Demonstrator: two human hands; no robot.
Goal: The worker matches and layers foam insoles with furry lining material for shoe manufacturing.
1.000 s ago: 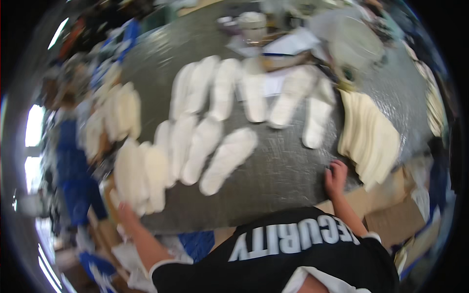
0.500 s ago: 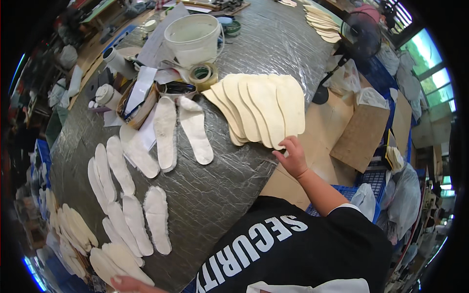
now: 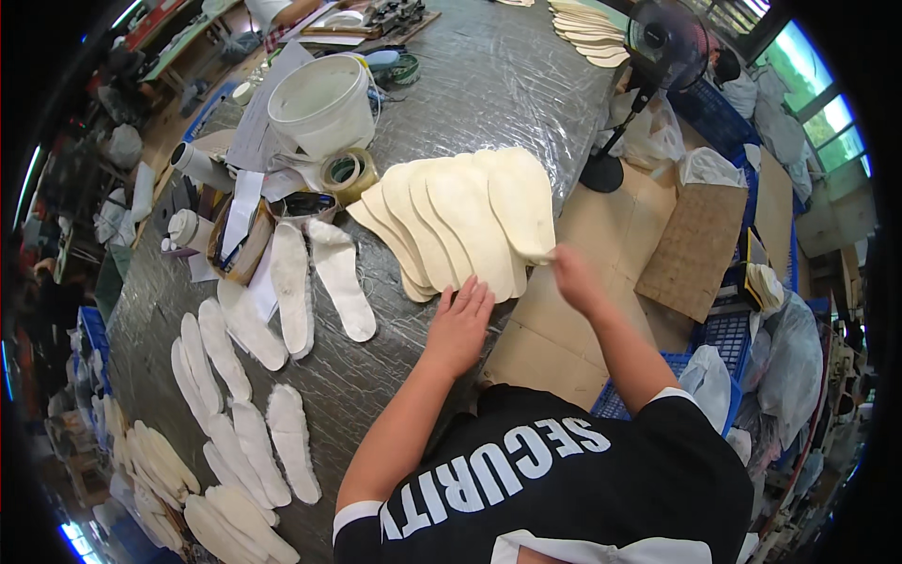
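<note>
A fanned row of cream insoles [image 3: 437, 221] lies near the right edge of the dark, film-covered table [image 3: 376, 414]. My left hand [image 3: 460, 324] rests on their near ends with fingers stretched out. At the right end of the row, the near tip of the top insole [image 3: 521, 202] is pinched by my right hand [image 3: 575, 279]; that tip looks slightly raised and bent. My right fingertips are partly hidden. Fluffy white insoles [image 3: 294, 442] are spread in loose groups to the left, two of them beside the fanned row.
Behind the insoles stand a white bucket [image 3: 324, 108], tape rolls [image 3: 348, 174] and an open box [image 3: 240, 235] of tools and papers. A black fan [image 3: 601, 169] stands at the right. Cardboard [image 3: 554, 329] and blue crates [image 3: 676, 362] adjoin the table. More cream insoles [image 3: 587, 33] lie far off.
My left hand has come from the lower left insoles to the fanned row. My right hand has taken hold of the rightmost insole's tip. The view has shifted slightly.
</note>
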